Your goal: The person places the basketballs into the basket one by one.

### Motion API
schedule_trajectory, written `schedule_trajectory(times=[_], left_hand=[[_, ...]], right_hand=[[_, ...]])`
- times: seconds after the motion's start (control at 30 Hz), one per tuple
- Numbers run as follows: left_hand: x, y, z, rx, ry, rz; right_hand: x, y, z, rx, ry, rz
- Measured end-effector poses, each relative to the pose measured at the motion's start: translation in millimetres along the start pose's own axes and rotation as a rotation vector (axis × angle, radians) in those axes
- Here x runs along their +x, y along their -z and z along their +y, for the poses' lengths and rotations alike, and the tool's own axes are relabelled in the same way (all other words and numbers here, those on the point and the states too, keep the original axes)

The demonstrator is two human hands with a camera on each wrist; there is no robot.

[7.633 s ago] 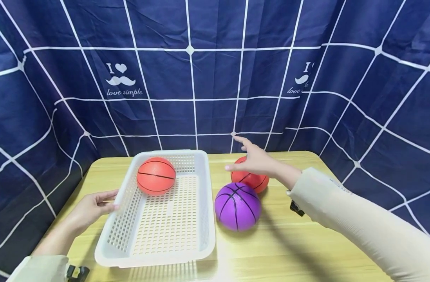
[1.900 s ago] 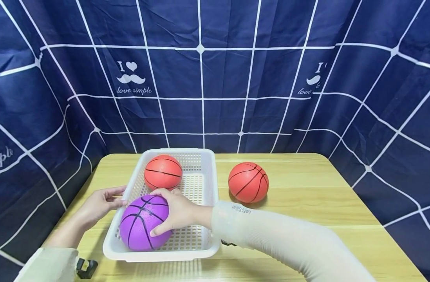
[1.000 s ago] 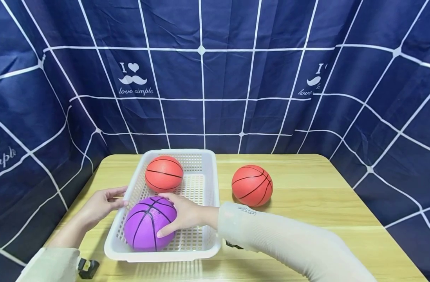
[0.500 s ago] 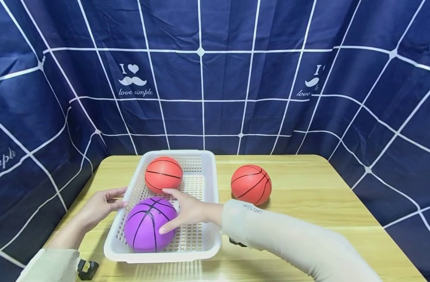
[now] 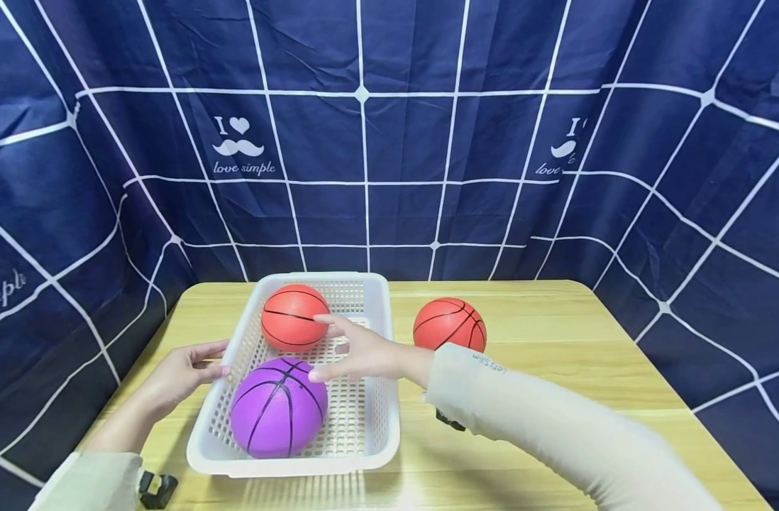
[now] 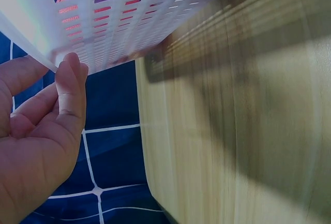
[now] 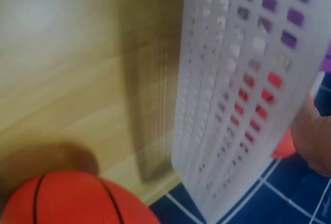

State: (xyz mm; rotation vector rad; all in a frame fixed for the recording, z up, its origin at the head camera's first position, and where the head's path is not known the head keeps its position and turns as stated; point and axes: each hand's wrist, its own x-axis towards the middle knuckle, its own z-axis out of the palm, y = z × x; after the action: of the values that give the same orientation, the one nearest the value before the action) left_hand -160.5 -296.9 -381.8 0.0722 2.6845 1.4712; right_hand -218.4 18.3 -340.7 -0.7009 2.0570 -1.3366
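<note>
Head view: A white plastic basket (image 5: 294, 466), rectangular with rounded corners and perforated walls and floor, stood on a wood-grain table (image 5: 555, 355). The left hand (image 5: 181, 372) gripped its left rim between thumb and fingers. Inside the basket, a purple basketball (image 5: 279, 411), spherical with black seam lines, rested in the near part; a smaller red-orange basketball (image 5: 290, 319) rested in the far left part. The right hand (image 5: 367, 351) extended over the basket from the right, fingers apart and lightly bent, gripping nothing. Its thumb overlapped the purple basketball and its index finger the red-orange basketball; contact could not be determined. A second red-orange basketball (image 5: 447, 323) lay on the table, right of the basket, its lower part covered by a pale fabric sleeve (image 5: 543, 419). A creased dark blue curtain (image 5: 402, 135), printed with white grid lines, stood behind

Left wrist view: Thumb and fingers pinched the smooth basket rim. Wall slots exposed purple and red patches. The tabletop showed linear grain and a rounded corner

Right wrist view: Rectangular holes lined the basket wall. The second red-orange basketball curved into the lower left. Part of the right hand was visible beyond the rim
</note>
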Motion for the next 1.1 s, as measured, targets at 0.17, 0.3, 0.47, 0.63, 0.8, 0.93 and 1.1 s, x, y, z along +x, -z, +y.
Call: schedule_trajectory(times=[0.17,0.3,0.47,0.63,0.8,0.93,1.1], left_hand=[[-0.1,-0.5,0.8,-0.003,0.001,0.004],[0.0,-0.3,0.5,-0.016,-0.016,-0.001],[0.3,-0.4,0.8,-0.029,-0.010,-0.002],[-0.1,-1.4,1.0,-0.031,0.007,-0.002],[-0.8,-1.9,0.6,-0.026,0.007,-0.001],[-0.8,-1.9,0.3,-0.027,0.005,-0.002],[-1.3,-2.0,0.9,-0.024,0.007,-0.003]], right_hand=[[-4.2,20.5,-6.5,-0.006,0.036,0.043],[-7.5,38.6,-7.8,0.010,0.055,0.078],[-13.3,59.9,-4.3,0.023,0.085,0.113],[-19.3,80.2,0.6,0.032,0.108,0.169],[-23.7,102.7,6.8,0.039,0.135,0.236],[-28.4,122.2,13.3,0.048,0.146,0.292],[-38.2,144.0,22.2,0.007,0.141,0.365]])
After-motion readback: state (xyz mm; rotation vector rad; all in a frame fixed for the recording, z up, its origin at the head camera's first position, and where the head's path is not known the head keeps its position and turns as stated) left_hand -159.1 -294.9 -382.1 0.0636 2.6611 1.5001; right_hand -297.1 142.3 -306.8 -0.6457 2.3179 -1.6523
